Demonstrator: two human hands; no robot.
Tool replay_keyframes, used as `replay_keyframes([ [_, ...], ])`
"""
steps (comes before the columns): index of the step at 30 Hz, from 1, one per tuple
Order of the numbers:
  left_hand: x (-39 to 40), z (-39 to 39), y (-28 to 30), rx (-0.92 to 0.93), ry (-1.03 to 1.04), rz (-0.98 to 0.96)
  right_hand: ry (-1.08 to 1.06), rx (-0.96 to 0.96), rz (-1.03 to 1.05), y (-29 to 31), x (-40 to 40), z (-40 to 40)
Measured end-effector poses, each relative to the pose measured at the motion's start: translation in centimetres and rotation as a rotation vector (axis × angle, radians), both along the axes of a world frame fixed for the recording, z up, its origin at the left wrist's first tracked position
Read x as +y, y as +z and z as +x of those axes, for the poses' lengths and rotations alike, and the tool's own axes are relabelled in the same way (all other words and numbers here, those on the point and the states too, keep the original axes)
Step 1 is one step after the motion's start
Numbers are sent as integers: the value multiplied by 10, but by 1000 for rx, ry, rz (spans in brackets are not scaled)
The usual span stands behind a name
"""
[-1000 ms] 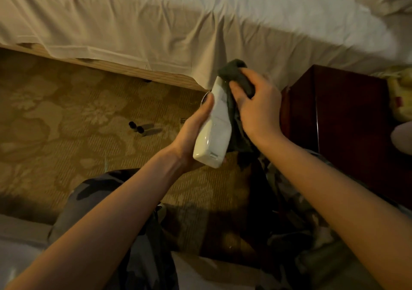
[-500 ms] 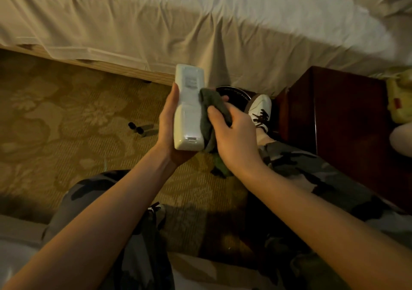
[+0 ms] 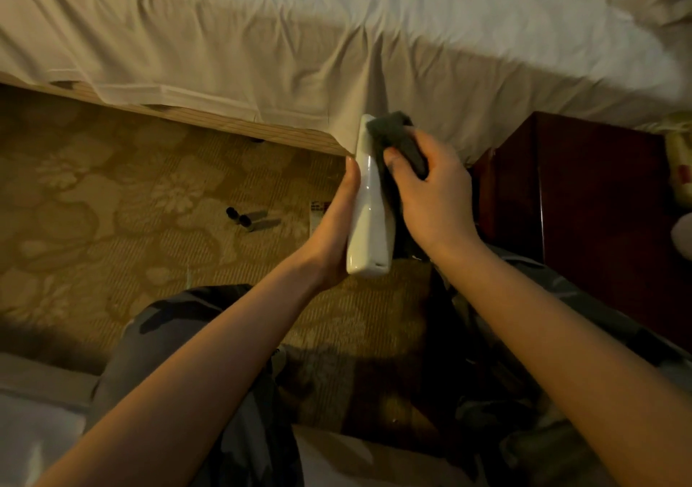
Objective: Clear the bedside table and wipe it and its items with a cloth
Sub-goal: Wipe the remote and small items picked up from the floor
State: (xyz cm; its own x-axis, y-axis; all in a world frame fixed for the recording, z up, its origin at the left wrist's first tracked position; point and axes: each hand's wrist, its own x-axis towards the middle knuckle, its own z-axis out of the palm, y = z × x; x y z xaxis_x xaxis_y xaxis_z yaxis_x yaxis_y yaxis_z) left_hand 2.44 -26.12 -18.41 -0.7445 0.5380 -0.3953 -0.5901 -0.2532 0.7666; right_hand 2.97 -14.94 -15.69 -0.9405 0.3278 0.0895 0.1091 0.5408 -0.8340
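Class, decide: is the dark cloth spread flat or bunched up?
Bunched up: the cloth is wadded in the right hand, pressed against the white remote.

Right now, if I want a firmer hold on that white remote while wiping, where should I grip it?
Grip the white remote round its lower half, from its left, as the left hand does now. It stands nearly upright, and the right hand works the dark cloth on the upper end.
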Motion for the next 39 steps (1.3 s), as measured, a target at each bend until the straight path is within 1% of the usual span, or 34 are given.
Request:
replay_keyframes([
  [1,1,0,0,-20,10,6,5,7,29,0,2,-1],
  [3,1,-2,0,-80,78,55,86,15,97,0,-2,1],
  [6,0,-4,0,-278,273,178,233,3,135,-6,-20,14],
  [8,-5,-8,-5,-387,349,163,304,3,123,-9,-29,22],
  [11,-12,-15,-7,-414,329,126,358,11,152,-14,-38,31],
  [16,-14,-17,-2,-415,303,146,333,88,218,-15,-40,36],
  [19,-15,-18,1,-461,326,164,348,119,268,-15,-39,38],
  [21,-18,-18,1,-484,349,162,360,105,275,-16,-40,40],
  [23,-20,-19,-1,-490,336,133,322,70,212,-16,-41,38],
  [25,-22,-21,-5,-467,302,110,244,21,101,-14,-39,32],
  [29,-23,-20,-5,-398,277,88,156,-147,-78,-19,-29,20],
  [31,-21,-19,-5,-372,278,61,113,-223,-281,-21,-28,17],
  [33,-18,-19,-6,-348,273,32,34,-233,-450,-20,-27,14],
  [36,-12,-16,-3,-291,237,18,-48,-217,-586,-14,-23,10],
  [39,-7,-13,-5,-293,258,20,-72,-225,-669,-13,-24,11],
])
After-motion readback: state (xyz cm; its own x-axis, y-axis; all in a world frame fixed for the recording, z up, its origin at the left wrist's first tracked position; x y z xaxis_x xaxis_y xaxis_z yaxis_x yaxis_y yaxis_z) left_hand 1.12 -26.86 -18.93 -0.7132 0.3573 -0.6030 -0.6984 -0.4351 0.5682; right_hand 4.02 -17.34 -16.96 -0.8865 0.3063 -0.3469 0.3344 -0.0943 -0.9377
